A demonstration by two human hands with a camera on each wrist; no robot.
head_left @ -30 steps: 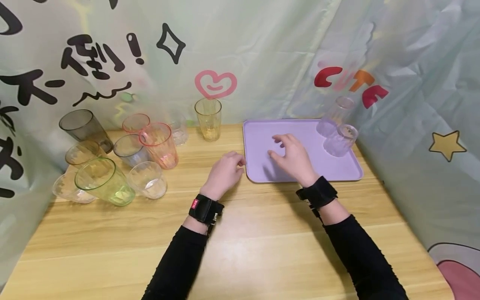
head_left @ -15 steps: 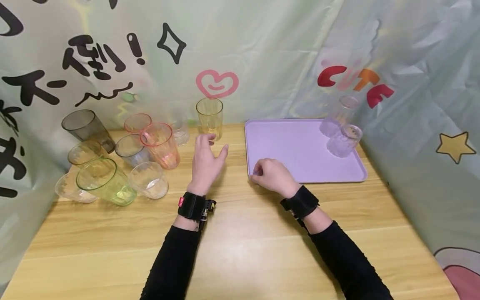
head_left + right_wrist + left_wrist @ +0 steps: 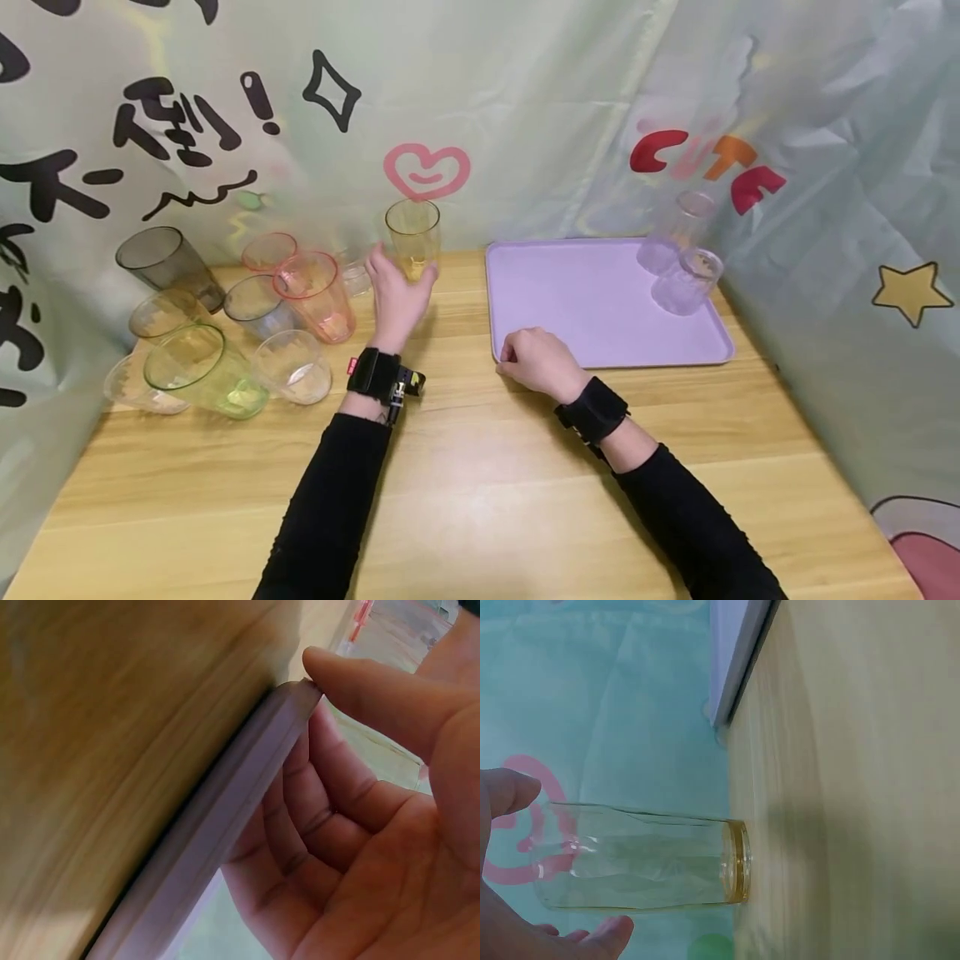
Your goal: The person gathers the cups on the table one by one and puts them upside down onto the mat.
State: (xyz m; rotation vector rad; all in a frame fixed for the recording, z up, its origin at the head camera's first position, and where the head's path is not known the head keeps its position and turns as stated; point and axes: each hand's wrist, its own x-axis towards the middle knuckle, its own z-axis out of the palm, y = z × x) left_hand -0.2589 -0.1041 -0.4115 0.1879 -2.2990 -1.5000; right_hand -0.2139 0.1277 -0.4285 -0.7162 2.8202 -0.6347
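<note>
A tall yellow-tinted tumbler (image 3: 415,227) stands upright at the back, near the cloth. My left hand (image 3: 397,302) reaches around it with thumb and fingers spread to either side; in the left wrist view a gap shows between the thumb and the tumbler (image 3: 652,859). A flat purple tray (image 3: 570,292) lies to the right. At its front left corner my right hand (image 3: 542,362) pinches the rim, thumb outside and curled fingers inside, as the right wrist view shows with the tray edge (image 3: 225,802). Two clear purplish glasses, one of them (image 3: 686,282) nearer, stand at the tray's right end.
Several tumblers cluster on the left: a grey one (image 3: 168,262), a pink one (image 3: 318,296), a green one (image 3: 210,375) and a clear one (image 3: 292,367) among them. A printed cloth (image 3: 525,108) hangs behind the wooden table (image 3: 465,500).
My left hand has moved from the tray's left edge over to the yellow tumbler. My right hand has come down from above the tray to its front left corner.
</note>
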